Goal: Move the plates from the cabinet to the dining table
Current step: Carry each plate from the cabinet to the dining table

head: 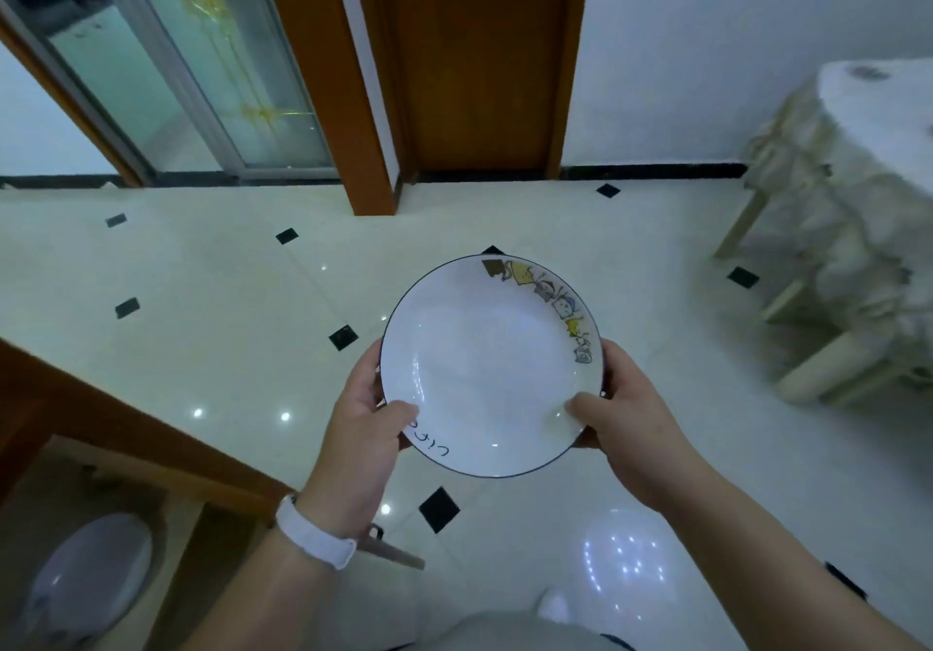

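Note:
A white plate point(487, 372) with a dark rim and a cartoon pattern along its upper right edge is held level over the tiled floor. My left hand point(366, 423) grips its left rim, thumb on top near some handwriting. My right hand point(623, 413) grips the right rim, thumb resting inside the plate. The wooden cabinet point(101, 428) stands at the lower left with another plate point(88, 580) lying inside it. The dining table point(868, 155), covered with a pale lace cloth, is at the far right.
A glossy tiled floor point(212, 297) with small black diamonds lies ahead. A wooden door point(479, 54) and a glass sliding door point(202, 54) fill the far wall. A pale wooden stool or table legs point(828, 362) sit under the cloth at right.

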